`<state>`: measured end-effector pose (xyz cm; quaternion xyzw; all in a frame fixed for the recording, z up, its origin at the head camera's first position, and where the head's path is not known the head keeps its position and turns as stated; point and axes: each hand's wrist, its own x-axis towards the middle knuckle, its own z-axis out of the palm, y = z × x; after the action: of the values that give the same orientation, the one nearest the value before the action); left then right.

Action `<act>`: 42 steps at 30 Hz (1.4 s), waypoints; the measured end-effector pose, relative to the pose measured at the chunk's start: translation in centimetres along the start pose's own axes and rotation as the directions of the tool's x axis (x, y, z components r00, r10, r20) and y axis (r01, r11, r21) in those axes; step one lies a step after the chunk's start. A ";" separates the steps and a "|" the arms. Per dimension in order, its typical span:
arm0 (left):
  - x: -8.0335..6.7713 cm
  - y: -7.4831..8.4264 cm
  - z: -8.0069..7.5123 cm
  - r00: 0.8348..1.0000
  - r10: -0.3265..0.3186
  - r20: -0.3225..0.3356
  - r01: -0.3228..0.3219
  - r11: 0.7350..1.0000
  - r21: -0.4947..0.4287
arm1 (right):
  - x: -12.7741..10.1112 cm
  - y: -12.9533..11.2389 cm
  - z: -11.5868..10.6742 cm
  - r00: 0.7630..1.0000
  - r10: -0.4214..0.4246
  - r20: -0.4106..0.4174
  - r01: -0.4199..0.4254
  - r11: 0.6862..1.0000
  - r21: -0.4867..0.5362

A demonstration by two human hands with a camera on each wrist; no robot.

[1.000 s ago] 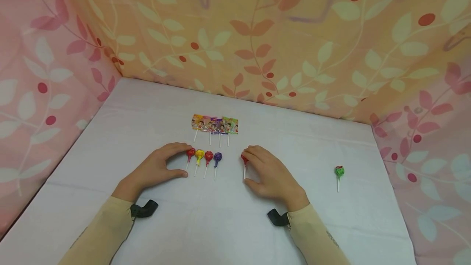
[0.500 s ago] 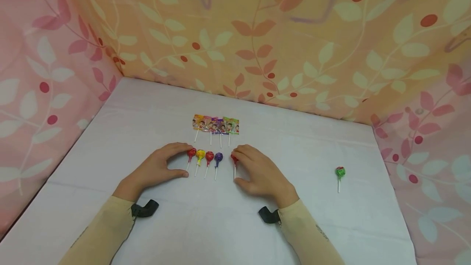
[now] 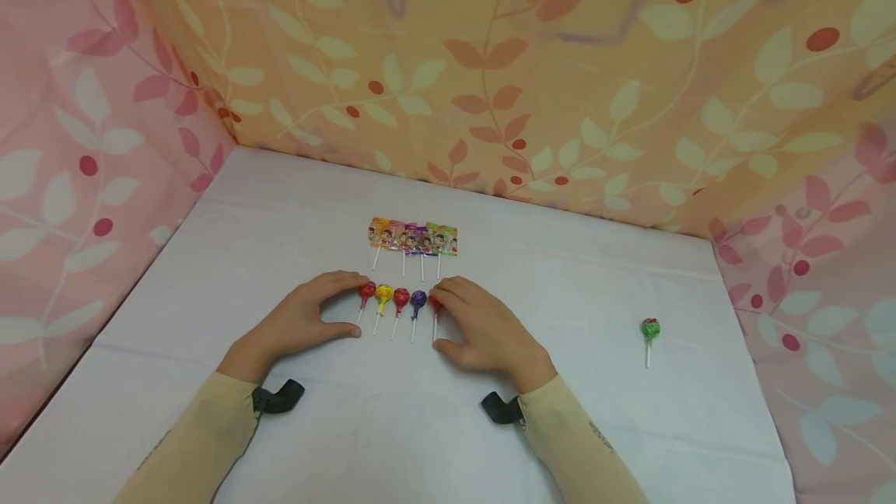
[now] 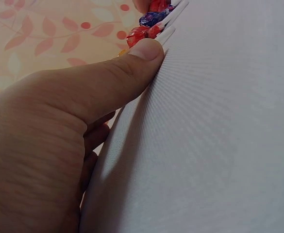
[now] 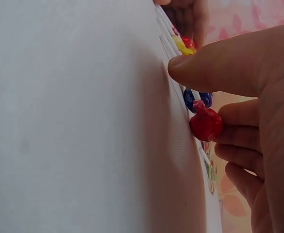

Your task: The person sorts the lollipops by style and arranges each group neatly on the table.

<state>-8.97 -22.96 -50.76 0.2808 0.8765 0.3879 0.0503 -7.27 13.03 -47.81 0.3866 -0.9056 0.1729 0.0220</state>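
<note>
A row of ball lollipops lies between the two hands in the head view. My left hand [image 3: 297, 317] holds the red lollipop [image 3: 367, 291] at the left end, fingertips at its head and thumb by the stick's lower end. Then come a yellow lollipop [image 3: 383, 294], another red lollipop [image 3: 400, 298] and a purple lollipop [image 3: 418, 299]. At the right end my right hand [image 3: 486, 329] holds a red lollipop [image 5: 206, 125] flat, fingers at its head and thumb toward the stick's end. Its head sits right beside the purple one.
Behind the row lie several flat lollipops in printed wrappers [image 3: 413, 238], side by side and overlapping. A green lollipop [image 3: 650, 327] lies alone at the right on the white tablecloth [image 3: 560, 271]. Patterned curtains [image 3: 483, 61] stand around the table's back and sides.
My right hand has slid its red lollipop leftward across the cloth, up beside the purple one. My left hand has stayed at the row's left end.
</note>
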 end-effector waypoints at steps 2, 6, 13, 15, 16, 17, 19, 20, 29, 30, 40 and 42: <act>0.0 0.0 0.0 1.000 -0.002 0.002 0.002 1.000 0.002 | 0.0 -0.1 0.0 1.000 0.002 0.000 -0.002 1.000 0.000; 0.1 0.1 0.1 1.000 -0.009 0.004 0.009 1.000 0.004 | 0.0 -0.2 0.1 1.000 0.008 0.001 -0.008 1.000 -0.008; 0.2 0.2 0.2 1.000 0.000 0.002 0.000 1.000 0.008 | 0.0 -0.3 0.0 1.000 0.022 0.010 -0.022 1.000 0.000; 0.2 0.2 0.2 1.000 -0.004 0.003 0.004 1.000 0.007 | 0.0 -0.3 0.0 1.000 0.025 0.013 -0.025 1.000 -0.003; 0.2 0.3 0.2 1.000 -0.008 0.004 0.008 1.000 0.007 | -0.1 -0.3 0.0 1.000 0.024 0.011 -0.024 1.000 -0.005; 0.2 0.3 0.2 1.000 -0.012 0.006 0.012 1.000 0.007 | -0.1 -0.3 0.0 1.000 0.023 0.011 -0.023 1.000 -0.007; 0.2 0.4 0.1 1.000 -0.018 0.008 0.018 1.000 0.007 | -0.1 -0.2 0.0 1.000 0.017 0.006 -0.017 1.000 -0.009; 0.1 0.4 0.1 1.000 -0.021 0.008 0.021 1.000 0.008 | -0.1 -0.2 0.0 1.000 0.014 0.004 -0.014 1.000 -0.010; 0.1 0.5 -0.1 0.999 -0.031 0.009 0.031 0.999 0.011 | -0.2 0.2 -0.2 1.000 -0.005 -0.016 0.004 1.000 -0.019; 0.1 0.5 -0.1 0.999 -0.032 0.009 0.032 0.999 0.009 | -0.2 0.3 -0.2 1.000 -0.003 -0.016 0.003 1.000 -0.022; 0.0 0.3 -0.1 1.000 -0.026 0.009 0.026 1.000 0.012 | -1.5 0.8 -0.7 0.999 0.032 -0.034 -0.033 0.999 -0.023; 0.1 0.2 0.0 1.000 -0.027 0.011 0.027 1.000 0.010 | -1.9 0.9 -0.8 0.998 0.036 -0.047 -0.037 0.999 -0.025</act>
<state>-8.93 -22.83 -50.55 0.2713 0.8817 0.3815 0.0591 -6.64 15.16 -47.68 0.3657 -0.9139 0.1704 0.0447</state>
